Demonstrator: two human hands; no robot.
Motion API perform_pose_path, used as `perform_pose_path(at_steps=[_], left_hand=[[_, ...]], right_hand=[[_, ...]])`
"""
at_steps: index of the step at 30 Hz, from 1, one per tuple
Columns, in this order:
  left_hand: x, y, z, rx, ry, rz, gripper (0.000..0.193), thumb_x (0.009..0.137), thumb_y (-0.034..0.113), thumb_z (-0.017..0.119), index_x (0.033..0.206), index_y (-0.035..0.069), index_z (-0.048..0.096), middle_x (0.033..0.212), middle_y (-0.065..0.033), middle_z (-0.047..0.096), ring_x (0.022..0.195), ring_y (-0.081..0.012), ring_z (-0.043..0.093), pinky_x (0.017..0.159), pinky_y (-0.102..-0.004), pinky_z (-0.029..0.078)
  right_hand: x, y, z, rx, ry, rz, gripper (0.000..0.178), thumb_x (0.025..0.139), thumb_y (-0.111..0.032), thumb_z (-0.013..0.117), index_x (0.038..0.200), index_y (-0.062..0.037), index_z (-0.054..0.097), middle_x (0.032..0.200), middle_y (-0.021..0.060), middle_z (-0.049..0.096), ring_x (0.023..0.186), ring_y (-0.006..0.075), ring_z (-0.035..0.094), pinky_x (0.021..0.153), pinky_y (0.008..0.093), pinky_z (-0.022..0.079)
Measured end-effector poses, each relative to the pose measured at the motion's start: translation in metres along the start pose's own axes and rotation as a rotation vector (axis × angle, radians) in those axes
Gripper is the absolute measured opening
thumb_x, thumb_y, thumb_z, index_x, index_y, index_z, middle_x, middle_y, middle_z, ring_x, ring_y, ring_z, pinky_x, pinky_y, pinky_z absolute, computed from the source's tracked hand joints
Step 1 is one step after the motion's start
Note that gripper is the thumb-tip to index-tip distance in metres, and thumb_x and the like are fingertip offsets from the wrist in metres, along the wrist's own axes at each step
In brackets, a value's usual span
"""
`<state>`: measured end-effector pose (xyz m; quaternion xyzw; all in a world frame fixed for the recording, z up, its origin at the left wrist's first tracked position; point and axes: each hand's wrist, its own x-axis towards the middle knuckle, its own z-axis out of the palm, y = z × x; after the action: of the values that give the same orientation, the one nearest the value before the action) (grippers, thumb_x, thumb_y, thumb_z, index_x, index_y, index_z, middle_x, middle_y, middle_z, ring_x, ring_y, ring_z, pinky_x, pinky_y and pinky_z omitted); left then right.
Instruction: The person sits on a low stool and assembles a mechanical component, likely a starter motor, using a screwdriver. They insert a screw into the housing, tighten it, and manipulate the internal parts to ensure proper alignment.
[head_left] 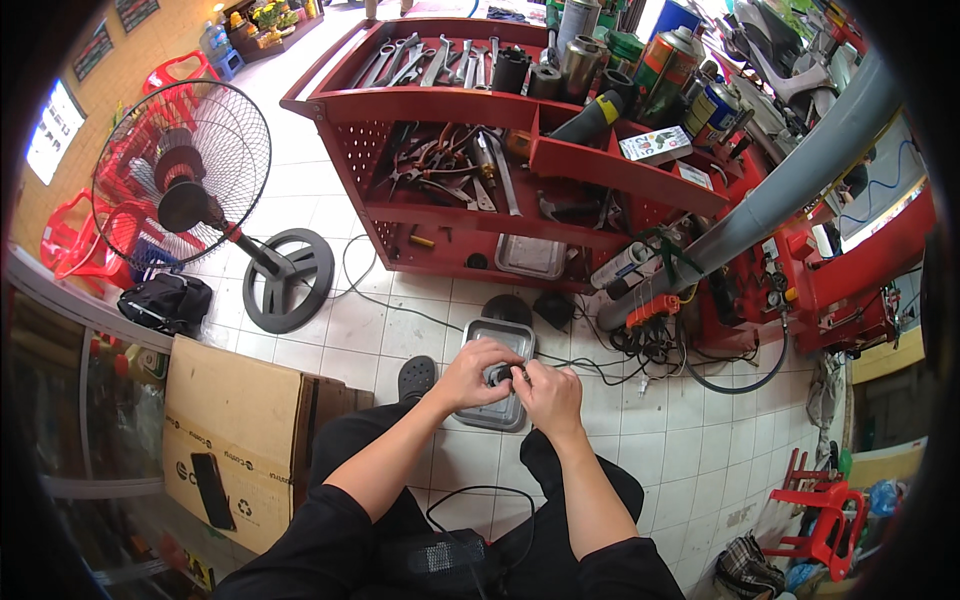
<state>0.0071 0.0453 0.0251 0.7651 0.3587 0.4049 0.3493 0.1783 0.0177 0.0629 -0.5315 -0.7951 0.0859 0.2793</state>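
Observation:
Both my hands meet over a grey rectangular tray (498,412) on the floor between my feet. My left hand (476,377) is closed around a small dark, round part (496,374), mostly covered by the fingers. Against that part, the fingertips of my right hand (549,396) pinch something small and dark that is too hidden to name. Little of the tray's inside shows under my hands.
Ahead stands a red tool cart (440,235) with wrenches, pliers and spray cans. A black fan (190,200) is at the left, near a cardboard box (235,420) bearing a phone (212,490). Cables (395,308) cross the tiles. A red stool (820,530) stands right.

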Motion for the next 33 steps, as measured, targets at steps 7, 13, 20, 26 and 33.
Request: perform_pose_path(at_steps=[7,13,20,26,33], left_hand=[[0.000,0.006,0.007,0.075,0.096,0.074,0.030,0.062,0.013,0.073,0.090,0.005,0.066,0.084,-0.0073,0.065,0.084,-0.0266,0.060,0.077,-0.0362,0.044],[-0.004,0.009,0.015,0.158,0.162,0.088,0.026,0.063,0.013,0.075,0.085,0.006,0.065,0.078,-0.0043,0.063,0.079,-0.0226,0.060,0.073,-0.0345,0.043],[-0.009,0.007,0.015,0.180,0.203,0.078,0.024,0.064,0.012,0.076,0.085,0.006,0.065,0.076,-0.0050,0.063,0.076,-0.0231,0.059,0.072,-0.0344,0.043],[-0.001,0.009,0.014,0.129,0.226,0.017,0.021,0.068,0.013,0.078,0.084,0.005,0.066,0.075,-0.0078,0.065,0.072,-0.0257,0.061,0.068,-0.0349,0.046],[-0.006,0.010,0.011,0.068,0.233,-0.061,0.022,0.073,0.018,0.075,0.088,0.004,0.067,0.077,-0.0095,0.066,0.065,-0.0249,0.063,0.057,-0.0325,0.049]], right_hand=[[0.000,-0.002,-0.001,-0.024,-0.025,0.000,0.023,0.081,-0.024,0.065,0.066,-0.0087,0.054,0.058,0.0078,0.059,0.052,0.0270,0.056,0.055,0.0380,0.039],[-0.001,-0.003,-0.001,-0.008,-0.052,0.031,0.020,0.080,-0.022,0.064,0.068,-0.0077,0.055,0.059,0.0086,0.060,0.053,0.0277,0.057,0.057,0.0384,0.039],[0.001,-0.006,-0.003,0.109,-0.080,0.083,0.014,0.080,-0.019,0.061,0.077,-0.0069,0.056,0.066,0.0087,0.062,0.060,0.0285,0.059,0.058,0.0392,0.039],[-0.007,0.026,0.012,0.396,-0.167,0.292,0.033,0.076,-0.014,0.056,0.107,-0.0016,0.058,0.099,0.0167,0.062,0.090,0.0327,0.060,0.079,0.0406,0.045],[-0.004,0.008,0.006,0.335,-0.419,0.257,0.052,0.074,-0.016,0.062,0.123,-0.0018,0.051,0.121,0.0168,0.055,0.110,0.0330,0.055,0.094,0.0393,0.043]])
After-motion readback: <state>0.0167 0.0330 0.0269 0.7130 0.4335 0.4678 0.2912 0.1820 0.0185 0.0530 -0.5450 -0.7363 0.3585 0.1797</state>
